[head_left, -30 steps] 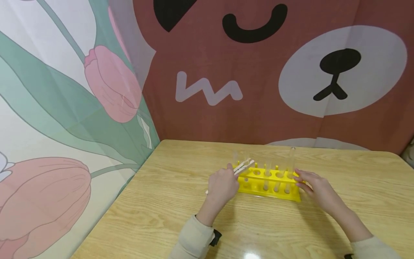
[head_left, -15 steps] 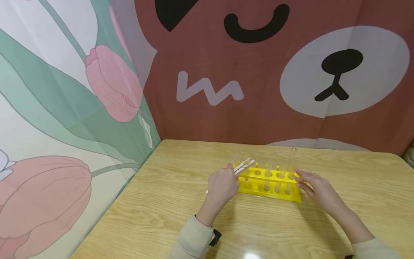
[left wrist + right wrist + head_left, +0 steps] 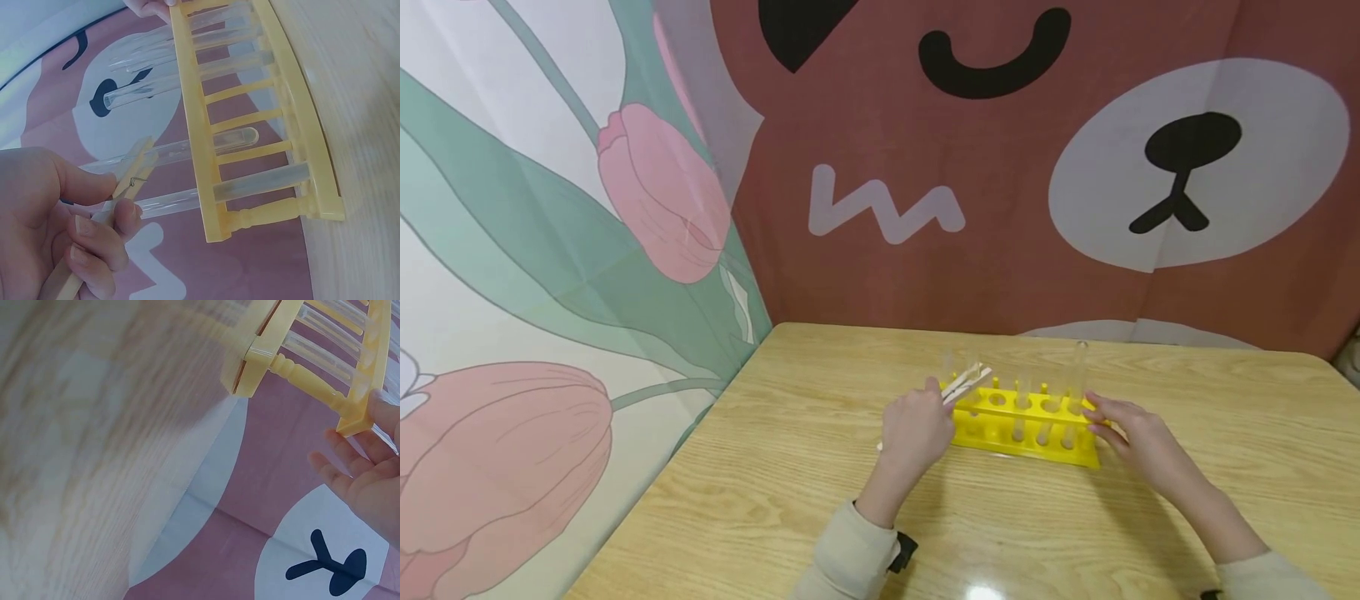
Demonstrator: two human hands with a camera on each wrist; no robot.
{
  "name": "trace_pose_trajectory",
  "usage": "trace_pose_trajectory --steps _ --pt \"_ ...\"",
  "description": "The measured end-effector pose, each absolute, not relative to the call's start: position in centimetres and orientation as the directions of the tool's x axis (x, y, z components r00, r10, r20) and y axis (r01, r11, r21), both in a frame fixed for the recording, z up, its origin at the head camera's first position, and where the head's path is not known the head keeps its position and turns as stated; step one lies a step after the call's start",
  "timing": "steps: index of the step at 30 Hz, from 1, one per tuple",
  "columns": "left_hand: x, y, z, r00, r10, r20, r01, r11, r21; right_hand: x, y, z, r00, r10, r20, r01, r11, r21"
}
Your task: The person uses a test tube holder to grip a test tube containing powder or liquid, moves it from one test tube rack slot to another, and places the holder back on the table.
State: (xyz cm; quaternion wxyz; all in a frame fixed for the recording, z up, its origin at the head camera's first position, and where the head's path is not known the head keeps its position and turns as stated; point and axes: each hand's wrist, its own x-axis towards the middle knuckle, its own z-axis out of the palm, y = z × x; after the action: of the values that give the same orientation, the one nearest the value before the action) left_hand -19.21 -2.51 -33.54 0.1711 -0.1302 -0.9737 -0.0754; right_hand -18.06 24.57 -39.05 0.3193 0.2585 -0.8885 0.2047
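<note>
My left hand grips a wooden test tube holder with a metal spring. The holder's jaws are around a clear test tube. This tube passes through the top plate of a yellow test tube rack, and its rounded bottom hangs above the base. At the rack's right end, my right hand pinches the top plate, thumb above and fingers below. Several other clear tubes stand in the rack; one tube at the left end reaches the base, and a tall tube is at the right end.
The rack stands on a light wooden table. Behind it hangs a cloth with a large printed bear, and at the left a cloth with printed tulips.
The wooden test tube holder and the tube in it have risen very slightly. The rack and my right hand stay in place.
</note>
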Motion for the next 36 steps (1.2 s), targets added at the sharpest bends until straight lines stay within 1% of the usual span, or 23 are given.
trace_pose_trajectory --steps 11,20,27,32,36 --pt "-19.01 -2.57 -33.4 -0.912 0.22 0.347 0.279 0.952 0.13 -18.18 24.56 -38.94 -0.677 -0.331 0.657 -0.584 0.786 -0.206" --pt "-18.92 -2.66 -33.35 -0.902 0.227 0.367 0.29 0.949 0.125 -18.32 24.93 -39.31 -0.667 -0.351 0.657 -0.6 0.775 -0.196" --pt "-18.88 -2.66 -33.5 -0.887 0.244 0.391 0.305 0.947 0.103 -18.38 24.73 -39.55 -0.653 -0.331 0.682 -0.595 0.78 -0.191" --pt "-18.78 -2.55 -33.37 -0.883 0.25 0.398 0.305 0.949 0.08 -18.13 24.55 -39.27 -0.671 -0.331 0.663 -0.588 0.782 -0.204" --pt "-18.74 -2.46 -33.28 -0.892 0.242 0.381 0.296 0.951 0.09 -17.98 24.55 -39.11 -0.682 -0.335 0.65 -0.582 0.787 -0.205"
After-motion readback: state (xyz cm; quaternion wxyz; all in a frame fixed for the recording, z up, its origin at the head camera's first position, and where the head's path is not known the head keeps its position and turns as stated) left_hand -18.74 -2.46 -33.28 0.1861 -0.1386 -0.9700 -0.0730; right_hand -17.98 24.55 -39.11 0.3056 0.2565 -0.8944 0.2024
